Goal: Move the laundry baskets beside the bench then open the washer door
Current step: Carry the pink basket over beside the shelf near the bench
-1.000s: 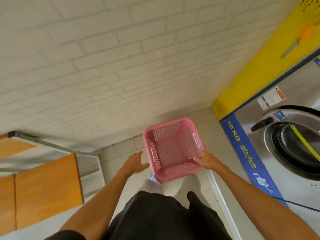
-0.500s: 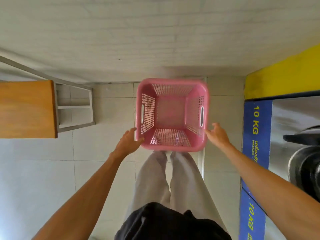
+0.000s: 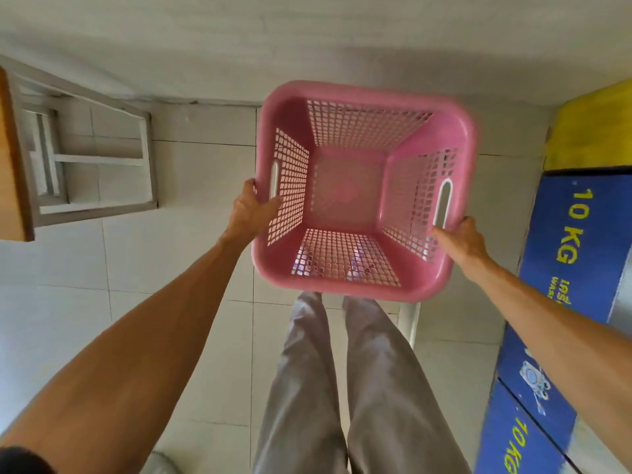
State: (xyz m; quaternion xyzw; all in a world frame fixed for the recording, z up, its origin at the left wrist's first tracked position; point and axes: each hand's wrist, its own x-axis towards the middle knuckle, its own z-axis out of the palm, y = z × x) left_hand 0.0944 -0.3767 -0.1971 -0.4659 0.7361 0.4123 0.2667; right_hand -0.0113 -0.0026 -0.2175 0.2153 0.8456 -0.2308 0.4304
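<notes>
An empty pink laundry basket (image 3: pixel 349 189) with perforated walls and two slot handles hangs in front of me above the tiled floor. My left hand (image 3: pixel 251 210) grips its left rim, thumb inside the wall. My right hand (image 3: pixel 461 239) grips the right rim just below the handle slot. The wooden bench (image 3: pixel 13 159) with a grey metal frame stands at the far left. The washer front (image 3: pixel 578 248), blue with "10 KG" lettering, runs along the right edge; its door is out of view.
A white brick wall (image 3: pixel 307 39) closes the far side. A yellow panel (image 3: pixel 595 131) sits above the blue washer strip. My grey trouser legs (image 3: pixel 338 388) are below the basket. Pale floor tiles (image 3: pixel 191 172) lie between bench and basket.
The basket has come up off the floor and nearer to me. Both hands have closed on its rims; a second ago the left hand was off it. My view has tilted downward.
</notes>
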